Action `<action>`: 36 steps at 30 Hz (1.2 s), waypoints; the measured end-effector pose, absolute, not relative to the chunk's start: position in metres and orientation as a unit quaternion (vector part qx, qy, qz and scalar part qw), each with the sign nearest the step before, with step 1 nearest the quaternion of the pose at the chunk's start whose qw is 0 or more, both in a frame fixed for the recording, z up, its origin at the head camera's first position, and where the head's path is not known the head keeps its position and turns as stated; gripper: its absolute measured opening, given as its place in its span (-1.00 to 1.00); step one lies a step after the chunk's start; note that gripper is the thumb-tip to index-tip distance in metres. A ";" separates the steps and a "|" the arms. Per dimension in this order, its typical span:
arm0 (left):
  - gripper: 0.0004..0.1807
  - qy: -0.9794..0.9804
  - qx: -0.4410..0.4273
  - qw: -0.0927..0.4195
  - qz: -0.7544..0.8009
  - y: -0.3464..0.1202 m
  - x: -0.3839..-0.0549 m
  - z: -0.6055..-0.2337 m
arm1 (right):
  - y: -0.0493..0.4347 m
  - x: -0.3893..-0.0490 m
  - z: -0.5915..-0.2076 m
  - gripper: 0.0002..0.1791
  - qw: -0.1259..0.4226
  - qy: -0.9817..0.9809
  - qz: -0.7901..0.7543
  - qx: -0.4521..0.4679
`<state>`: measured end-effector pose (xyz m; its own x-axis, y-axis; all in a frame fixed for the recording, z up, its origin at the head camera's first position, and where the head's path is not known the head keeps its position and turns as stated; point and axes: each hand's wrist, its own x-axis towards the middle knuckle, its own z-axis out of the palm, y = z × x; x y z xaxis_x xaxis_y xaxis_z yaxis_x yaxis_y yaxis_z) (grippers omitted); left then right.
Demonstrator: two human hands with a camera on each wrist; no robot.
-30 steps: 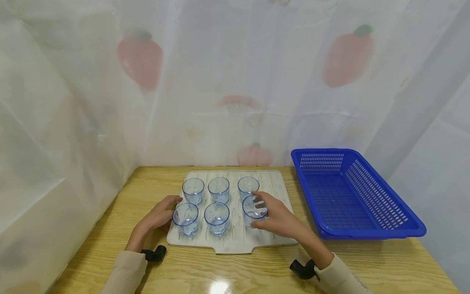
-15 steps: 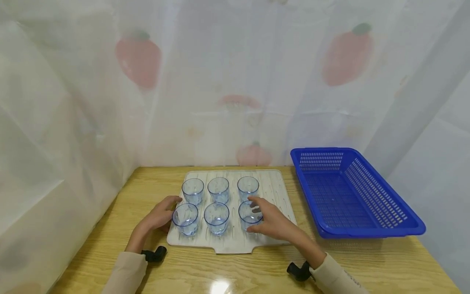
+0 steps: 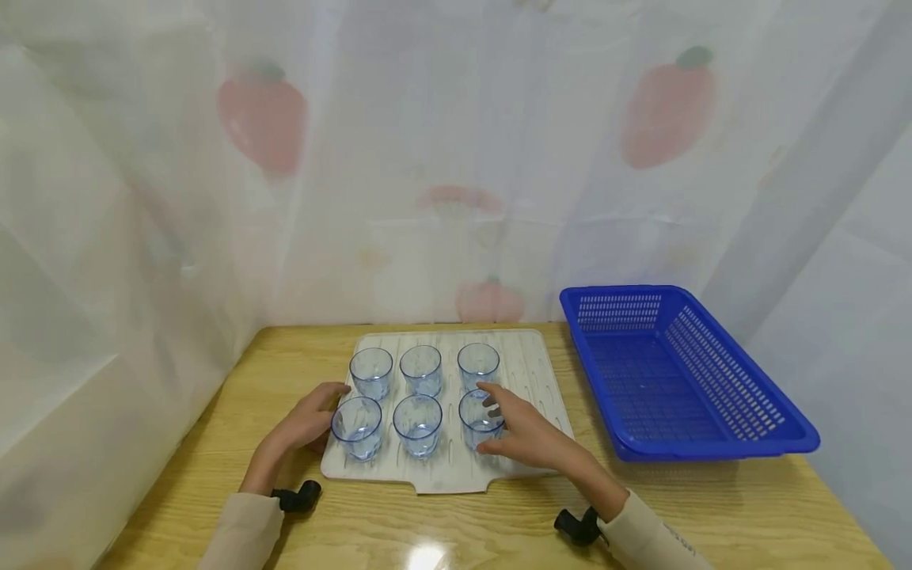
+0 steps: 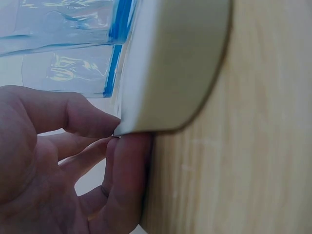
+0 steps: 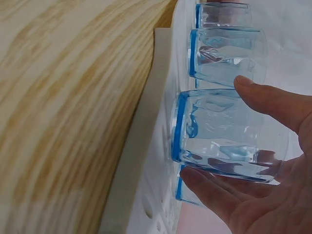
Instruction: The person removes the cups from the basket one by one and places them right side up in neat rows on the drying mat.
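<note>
Several clear blue-tinted glass tumblers stand upright in two rows on a pale ribbed board [image 3: 452, 477] with a tab at its front. My right hand [image 3: 527, 431] holds the front right tumbler [image 3: 472, 426]. In the right wrist view its thumb [image 5: 243, 82] lies at one side of that tumbler [image 5: 219, 126] and the fingers at the other, with the base close to the board. My left hand [image 3: 309, 419] is at the board's left edge, beside the front left tumbler [image 3: 359, 431]. The left wrist view shows its thumb and fingers pinching the board's corner [image 4: 180, 73].
A blue perforated plastic basket [image 3: 720, 454] stands to the right of the board. Wooden tabletop [image 3: 370, 530] runs around both, and a pale curtain with strawberry prints [image 3: 456, 261] hangs behind and at the sides.
My right hand has brought the front right tumbler slightly left and nearer to me, down onto the front row. My left hand has kept its place at the board's edge.
</note>
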<state>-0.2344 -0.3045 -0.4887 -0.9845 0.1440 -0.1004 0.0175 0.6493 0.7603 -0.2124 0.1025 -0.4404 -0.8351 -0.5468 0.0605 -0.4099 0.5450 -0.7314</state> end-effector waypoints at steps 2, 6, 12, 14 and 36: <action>-0.36 0.907 0.046 0.074 0.412 -0.305 -0.234 -0.488 | 0.103 -0.213 -0.440 0.06 0.089 0.875 -0.385 -0.279; -0.36 0.913 0.051 0.069 0.399 -0.305 -0.234 -0.488 | 0.104 -0.212 -0.437 0.08 0.093 0.875 -0.375 -0.291; -0.35 0.917 0.056 0.067 0.390 -0.305 -0.236 -0.487 | 0.108 -0.211 -0.432 0.12 0.100 0.880 -0.361 -0.293; -0.36 0.920 0.059 0.065 0.382 -0.305 -0.236 -0.486 | 0.110 -0.211 -0.428 0.14 0.102 0.881 -0.357 -0.292; -0.34 0.900 0.038 0.082 0.426 -0.304 -0.232 -0.487 | 0.133 -0.211 -0.401 0.09 0.103 0.855 -0.416 -0.292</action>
